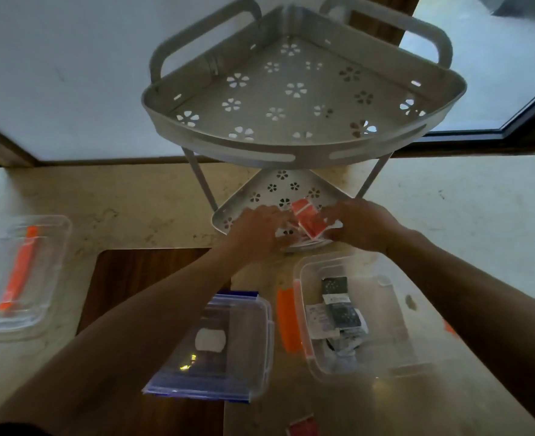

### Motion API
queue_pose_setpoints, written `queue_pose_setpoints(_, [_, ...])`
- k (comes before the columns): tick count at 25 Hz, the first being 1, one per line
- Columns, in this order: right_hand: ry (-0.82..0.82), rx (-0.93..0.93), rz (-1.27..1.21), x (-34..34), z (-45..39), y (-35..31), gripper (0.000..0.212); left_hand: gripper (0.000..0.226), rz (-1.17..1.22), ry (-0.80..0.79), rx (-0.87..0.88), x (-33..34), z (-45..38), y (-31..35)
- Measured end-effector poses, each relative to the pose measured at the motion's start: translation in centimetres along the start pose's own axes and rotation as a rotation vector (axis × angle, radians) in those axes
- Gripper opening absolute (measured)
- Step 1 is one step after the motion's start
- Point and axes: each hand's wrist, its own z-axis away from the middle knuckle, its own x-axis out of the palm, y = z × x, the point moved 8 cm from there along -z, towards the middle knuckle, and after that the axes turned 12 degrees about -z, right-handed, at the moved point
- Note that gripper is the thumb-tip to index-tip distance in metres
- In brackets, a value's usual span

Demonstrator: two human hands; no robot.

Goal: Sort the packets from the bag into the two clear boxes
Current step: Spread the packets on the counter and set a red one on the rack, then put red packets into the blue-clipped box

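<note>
Red packets [307, 217] lie on the lower shelf [259, 196] of a grey corner rack. My left hand [256, 229] and my right hand [359, 223] both reach onto that shelf and touch the packets from either side, fingers curled around them. A clear open box [395, 313] in front of my right arm holds dark and white packets [338, 309]. A second clear box with a blue-clipped lid [225, 344] sits under my left forearm. No bag is in view.
The rack's upper shelf [303, 96] overhangs the hands. An orange strip [288, 322] lies between the boxes. A clear lid with an orange clip [20, 272] lies at the left. A red packet [302, 427] lies near the counter's front edge.
</note>
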Motion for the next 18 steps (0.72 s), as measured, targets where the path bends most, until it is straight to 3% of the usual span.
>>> queue_pose_setpoints(3, [-0.16,-0.062,0.154,1.5,-1.6,0.2,0.028,0.036,-0.008,-0.013,0.096,0.9,-1.3,1.2])
queue_pose_setpoints(10, [-0.162,-0.098,0.19,1.9,-2.2,0.5,0.017,0.034,-0.001,-0.06,0.1,2.3,-1.6,2.3])
queue_pose_setpoints(15, [-0.03,-0.08,0.063,-0.2,-1.4,-0.5,0.016,0.021,-0.012,0.041,0.041,0.2,-1.1,2.2])
queue_pose_setpoints(18, [0.144,-0.091,-0.004,-2.5,0.3,-2.2,0.012,0.019,-0.024,0.132,-0.008,-2.8,-0.3,2.3])
